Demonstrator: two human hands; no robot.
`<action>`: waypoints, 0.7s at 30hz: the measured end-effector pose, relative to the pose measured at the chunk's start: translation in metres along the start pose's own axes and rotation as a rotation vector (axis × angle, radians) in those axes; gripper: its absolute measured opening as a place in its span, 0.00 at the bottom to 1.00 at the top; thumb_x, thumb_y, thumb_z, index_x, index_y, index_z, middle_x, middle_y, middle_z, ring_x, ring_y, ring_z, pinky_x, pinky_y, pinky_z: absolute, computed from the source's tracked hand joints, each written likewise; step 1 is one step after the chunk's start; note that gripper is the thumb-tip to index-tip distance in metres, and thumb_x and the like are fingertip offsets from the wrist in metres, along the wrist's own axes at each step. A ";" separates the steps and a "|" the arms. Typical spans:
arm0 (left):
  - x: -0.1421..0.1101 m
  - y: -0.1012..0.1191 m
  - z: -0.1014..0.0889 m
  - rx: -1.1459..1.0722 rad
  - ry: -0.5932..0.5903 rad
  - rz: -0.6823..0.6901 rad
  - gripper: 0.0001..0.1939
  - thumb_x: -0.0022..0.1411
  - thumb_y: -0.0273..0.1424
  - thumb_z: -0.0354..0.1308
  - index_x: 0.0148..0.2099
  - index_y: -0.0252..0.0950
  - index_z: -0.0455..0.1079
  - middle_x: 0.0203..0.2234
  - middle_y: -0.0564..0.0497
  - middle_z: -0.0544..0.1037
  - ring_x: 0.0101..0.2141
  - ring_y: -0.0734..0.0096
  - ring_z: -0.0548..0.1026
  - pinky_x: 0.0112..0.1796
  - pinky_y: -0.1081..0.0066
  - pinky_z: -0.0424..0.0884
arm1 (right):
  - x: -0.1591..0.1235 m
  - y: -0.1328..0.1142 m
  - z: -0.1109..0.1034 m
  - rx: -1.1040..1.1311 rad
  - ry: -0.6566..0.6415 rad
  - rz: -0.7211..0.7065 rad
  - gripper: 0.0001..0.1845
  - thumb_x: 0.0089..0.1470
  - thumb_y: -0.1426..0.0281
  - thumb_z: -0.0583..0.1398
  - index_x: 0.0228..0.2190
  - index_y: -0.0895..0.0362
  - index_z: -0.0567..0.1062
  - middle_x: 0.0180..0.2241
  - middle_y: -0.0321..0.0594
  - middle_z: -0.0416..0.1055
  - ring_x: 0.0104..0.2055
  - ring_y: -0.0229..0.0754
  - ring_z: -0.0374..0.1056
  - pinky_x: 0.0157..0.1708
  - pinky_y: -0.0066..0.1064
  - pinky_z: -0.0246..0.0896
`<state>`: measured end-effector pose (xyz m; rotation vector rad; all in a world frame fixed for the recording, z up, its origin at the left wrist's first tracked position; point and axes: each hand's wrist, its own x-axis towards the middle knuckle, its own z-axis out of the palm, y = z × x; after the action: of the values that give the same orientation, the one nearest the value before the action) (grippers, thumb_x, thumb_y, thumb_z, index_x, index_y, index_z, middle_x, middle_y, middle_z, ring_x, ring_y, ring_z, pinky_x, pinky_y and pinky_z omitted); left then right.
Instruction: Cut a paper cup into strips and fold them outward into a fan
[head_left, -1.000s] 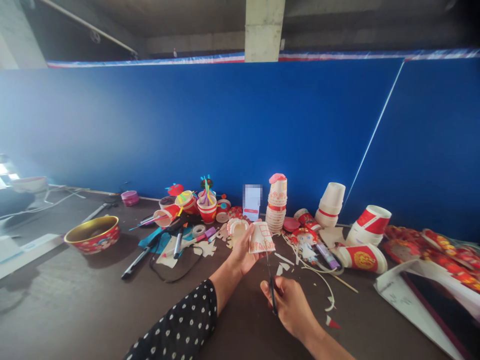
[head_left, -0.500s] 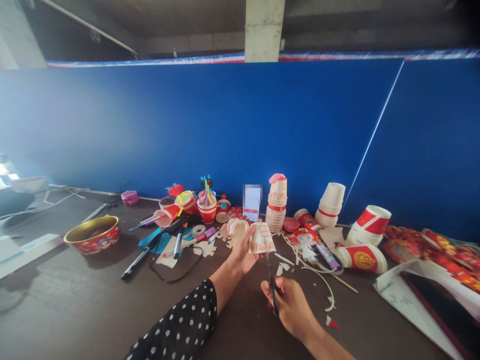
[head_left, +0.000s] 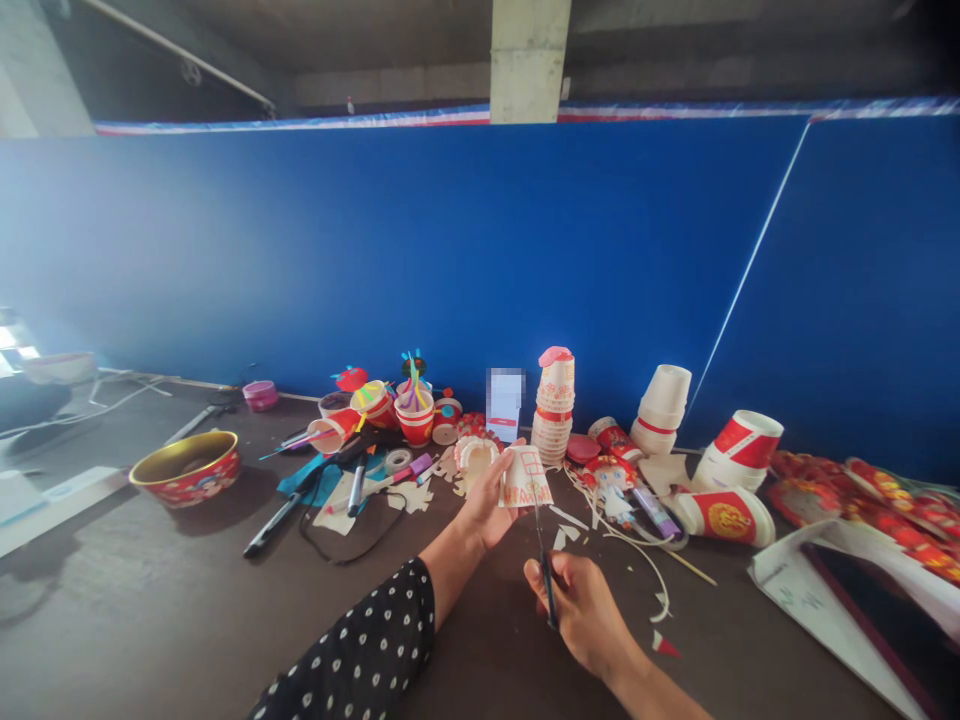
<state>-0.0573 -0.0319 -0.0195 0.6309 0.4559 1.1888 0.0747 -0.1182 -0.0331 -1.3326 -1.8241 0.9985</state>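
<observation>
My left hand (head_left: 486, 507) is closed on a white paper cup (head_left: 525, 475) with red and orange drawing on it, held above the middle of the table. In my right hand (head_left: 577, 600) is a pair of scissors (head_left: 547, 580) with dark handles, fingers wrapped round the grips. The blades point up and away from me, their tips at the cup's lower edge. Whether the blades are cutting into the paper I cannot tell. A cut white paper piece (head_left: 474, 462) with a scalloped rim lies behind my left hand. Small paper scraps (head_left: 564, 538) are scattered just beyond the scissors.
Behind the hands stand a phone (head_left: 503, 410) and a tall stack of paper cups (head_left: 553, 415). Markers (head_left: 356, 490) and decorated cups (head_left: 414, 420) lie to the left, near a red and gold bowl (head_left: 187, 475). More cups (head_left: 731, 455) and a tablet (head_left: 877, 610) are at right.
Almost nothing differs. My right hand and the scissors have shifted very slightly to the right; the cup in my left hand has turned a little.
</observation>
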 end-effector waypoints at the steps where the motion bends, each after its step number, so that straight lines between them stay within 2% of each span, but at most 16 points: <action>1: 0.000 0.000 0.001 0.004 0.001 -0.001 0.26 0.58 0.39 0.53 0.57 0.41 0.57 0.35 0.46 0.74 0.29 0.67 0.73 0.28 0.70 0.65 | 0.000 -0.001 0.000 0.000 0.000 -0.004 0.26 0.49 0.48 0.51 0.15 0.56 0.60 0.15 0.31 0.55 0.18 0.32 0.50 0.18 0.24 0.43; 7: -0.001 0.001 0.003 -0.007 0.016 -0.001 0.26 0.58 0.39 0.53 0.58 0.40 0.57 0.36 0.46 0.73 0.30 0.68 0.73 0.30 0.70 0.66 | -0.001 -0.001 -0.001 0.010 -0.008 -0.003 0.27 0.49 0.48 0.51 0.14 0.57 0.60 0.14 0.31 0.56 0.17 0.31 0.51 0.18 0.24 0.44; 16: 0.001 0.000 0.001 0.016 0.033 0.019 0.26 0.56 0.40 0.55 0.57 0.41 0.58 0.36 0.47 0.73 0.30 0.67 0.73 0.29 0.69 0.66 | 0.005 0.019 0.006 0.073 0.023 0.020 0.27 0.49 0.47 0.51 0.14 0.57 0.61 0.13 0.32 0.59 0.17 0.32 0.54 0.19 0.24 0.47; 21: 0.000 0.000 0.001 0.014 0.038 0.026 0.25 0.57 0.39 0.54 0.56 0.41 0.59 0.36 0.47 0.73 0.29 0.68 0.72 0.28 0.70 0.67 | 0.005 0.021 0.009 0.115 0.030 0.036 0.28 0.49 0.47 0.52 0.14 0.57 0.60 0.13 0.33 0.59 0.16 0.31 0.54 0.18 0.24 0.46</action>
<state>-0.0568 -0.0321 -0.0187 0.6287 0.4905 1.2245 0.0755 -0.1107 -0.0548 -1.3083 -1.6997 1.0801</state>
